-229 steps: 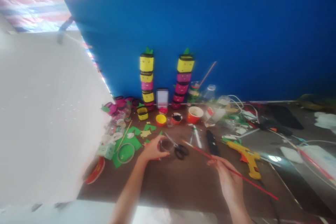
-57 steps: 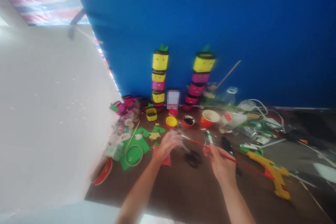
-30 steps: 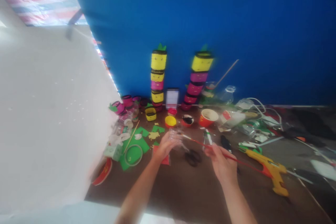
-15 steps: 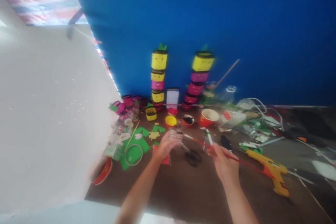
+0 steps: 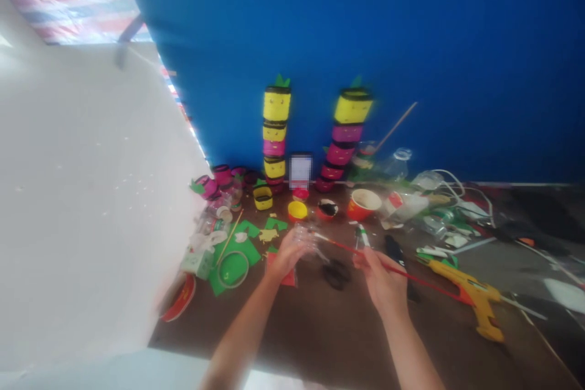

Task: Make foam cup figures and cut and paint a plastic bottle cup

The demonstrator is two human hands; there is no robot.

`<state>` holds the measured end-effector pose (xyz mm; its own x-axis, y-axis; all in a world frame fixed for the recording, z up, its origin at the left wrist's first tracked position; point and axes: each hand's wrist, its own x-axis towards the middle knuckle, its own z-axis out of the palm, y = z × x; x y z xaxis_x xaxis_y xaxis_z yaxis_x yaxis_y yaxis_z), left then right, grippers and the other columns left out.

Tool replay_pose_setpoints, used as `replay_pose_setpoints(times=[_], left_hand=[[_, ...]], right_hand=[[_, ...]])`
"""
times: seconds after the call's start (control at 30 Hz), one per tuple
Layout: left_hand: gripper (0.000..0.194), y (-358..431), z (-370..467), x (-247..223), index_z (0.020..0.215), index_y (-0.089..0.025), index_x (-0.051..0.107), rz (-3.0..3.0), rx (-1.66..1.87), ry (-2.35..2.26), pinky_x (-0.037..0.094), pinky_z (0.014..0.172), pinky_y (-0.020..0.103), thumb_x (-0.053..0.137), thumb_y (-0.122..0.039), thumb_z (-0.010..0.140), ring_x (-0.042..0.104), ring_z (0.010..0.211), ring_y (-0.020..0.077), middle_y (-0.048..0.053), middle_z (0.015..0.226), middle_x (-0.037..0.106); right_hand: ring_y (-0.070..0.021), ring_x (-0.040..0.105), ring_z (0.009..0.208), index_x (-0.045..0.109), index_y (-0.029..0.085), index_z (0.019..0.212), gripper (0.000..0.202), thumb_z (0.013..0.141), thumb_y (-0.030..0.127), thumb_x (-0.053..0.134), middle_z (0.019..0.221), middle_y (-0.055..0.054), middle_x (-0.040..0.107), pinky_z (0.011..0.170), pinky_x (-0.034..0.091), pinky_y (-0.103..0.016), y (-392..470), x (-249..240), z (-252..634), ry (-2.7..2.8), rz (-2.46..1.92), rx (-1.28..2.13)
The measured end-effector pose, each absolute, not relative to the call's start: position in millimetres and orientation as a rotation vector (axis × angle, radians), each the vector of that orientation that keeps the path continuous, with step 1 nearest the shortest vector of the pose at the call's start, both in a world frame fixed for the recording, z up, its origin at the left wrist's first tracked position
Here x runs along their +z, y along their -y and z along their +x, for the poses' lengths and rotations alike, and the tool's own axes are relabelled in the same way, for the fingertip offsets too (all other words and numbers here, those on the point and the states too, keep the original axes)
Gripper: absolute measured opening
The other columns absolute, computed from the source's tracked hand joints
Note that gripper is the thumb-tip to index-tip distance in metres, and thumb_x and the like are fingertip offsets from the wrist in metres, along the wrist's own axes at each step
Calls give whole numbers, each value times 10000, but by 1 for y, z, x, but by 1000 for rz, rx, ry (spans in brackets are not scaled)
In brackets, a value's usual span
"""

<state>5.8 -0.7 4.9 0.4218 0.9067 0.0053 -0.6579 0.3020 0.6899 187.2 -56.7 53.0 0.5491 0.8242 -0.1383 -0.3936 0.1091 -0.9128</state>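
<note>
Table (image 5: 320,341): ran cluttered to far blue panel (image 5: 388,42)
Left hand (image 5: 291,251): curled round clear plastic piece (image 5: 304,232), mid-left
Right hand (image 5: 384,280): pinched red brush (image 5: 341,245)
Brush tip (image 5: 319,236): had closed in, brushing likely, contact unclear

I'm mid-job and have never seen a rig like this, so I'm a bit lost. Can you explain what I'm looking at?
There is no machine here: these are a person's two bare hands, filmed by one head-worn camera looking forward and down. The left hand holds something clear, too blurred to identify. The right hand holds a long red brush, its tip pointing at the clear thing; I can't tell whether they touch.

On the brown table, scissors lie between the hands, with a yellow glue gun to the right and a green sheet to the left. Farther back are a yellow tub and a red paper cup. Behind them, two yellow-and-pink stacks stand before a blue board.
</note>
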Motion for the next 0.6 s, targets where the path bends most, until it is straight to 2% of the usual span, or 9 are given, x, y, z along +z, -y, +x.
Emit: replay_pose_setpoints(times=[0.43, 0.6], left_hand=[[442, -1, 6, 4, 1075, -133, 554, 668, 1078, -422, 414, 881, 416, 683, -264, 673, 609, 918, 235, 112, 983, 647], [430, -1, 6, 3, 1066, -135, 558, 640, 1088, -394, 448, 836, 375, 683, -249, 671, 611, 909, 222, 103, 965, 651]], right_hand=[[-132, 582, 429, 677, 140, 594, 293, 475, 355, 837, 496, -23, 643, 419, 483, -250, 58, 46, 198, 490, -1147, 863], [-135, 578, 429, 667, 151, 580, 294, 461, 358, 839, 480, -15, 632, 412, 470, -256, 61, 51, 203, 474, -1131, 843]])
